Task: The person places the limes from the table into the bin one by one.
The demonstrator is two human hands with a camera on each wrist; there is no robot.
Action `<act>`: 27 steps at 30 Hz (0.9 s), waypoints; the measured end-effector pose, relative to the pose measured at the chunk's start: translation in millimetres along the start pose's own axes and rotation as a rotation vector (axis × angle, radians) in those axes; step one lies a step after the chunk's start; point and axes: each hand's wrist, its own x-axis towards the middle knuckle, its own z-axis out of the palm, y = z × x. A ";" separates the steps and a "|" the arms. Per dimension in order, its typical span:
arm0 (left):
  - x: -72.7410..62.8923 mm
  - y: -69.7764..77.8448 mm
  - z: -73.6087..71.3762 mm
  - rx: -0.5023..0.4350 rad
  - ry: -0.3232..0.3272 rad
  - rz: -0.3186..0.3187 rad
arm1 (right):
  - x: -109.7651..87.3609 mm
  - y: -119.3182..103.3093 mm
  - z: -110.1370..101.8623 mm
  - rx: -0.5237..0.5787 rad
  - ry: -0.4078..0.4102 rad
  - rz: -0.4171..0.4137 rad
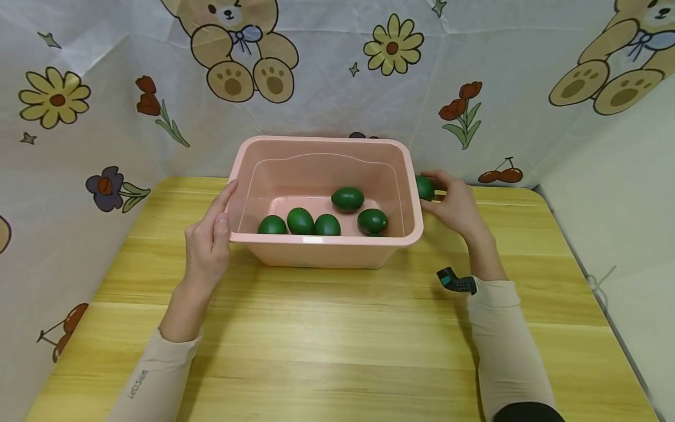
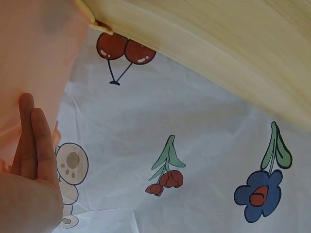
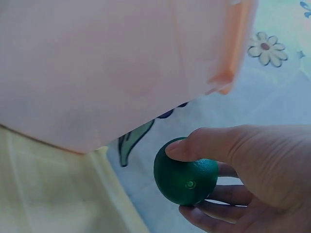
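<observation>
A pink plastic bin (image 1: pixel 321 252) stands on the wooden table, with several green limes (image 1: pixel 348 199) lying on its floor. Against the bin's left side rests my left hand (image 1: pixel 208 240), its fingers straight along the outer wall in the left wrist view and its thumb by the near left corner. My right hand (image 1: pixel 453 202) pinches a lime (image 3: pixel 184 177) between thumb and fingers, just outside the bin's right wall. From the head view, that wall hides part of this lime, and the front rim covers the lower parts of the nearest ones.
A white cloth (image 1: pixel 327 82) printed with bears and flowers hangs behind the table (image 1: pixel 337 340) and down its left side. On the right stands a plain white surface (image 1: pixel 622 193) beyond the table edge. A dark band (image 1: pixel 457 281) sits at the right wrist.
</observation>
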 end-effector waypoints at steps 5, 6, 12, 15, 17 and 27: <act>-0.5 -0.5 -0.3 0.012 -0.010 -0.007 | -4.0 -12.4 -8.9 -0.015 0.075 -0.012; -0.6 -0.7 -0.3 0.015 -0.013 -0.008 | -5.1 -15.7 -10.8 -0.015 0.095 -0.015; -0.1 -0.7 0.2 0.009 -0.005 0.002 | -11.6 -38.9 -19.1 -0.014 0.252 -0.023; 0.3 -0.5 0.5 0.001 0.002 0.009 | -13.7 -48.2 -19.6 -0.003 0.324 -0.034; 0.4 -0.4 0.5 -0.002 0.003 0.009 | -15.2 -53.4 -19.4 0.004 0.356 -0.048; -0.1 -0.2 0.3 0.006 0.004 -0.002 | -20.6 -70.8 -17.7 0.042 0.398 -0.073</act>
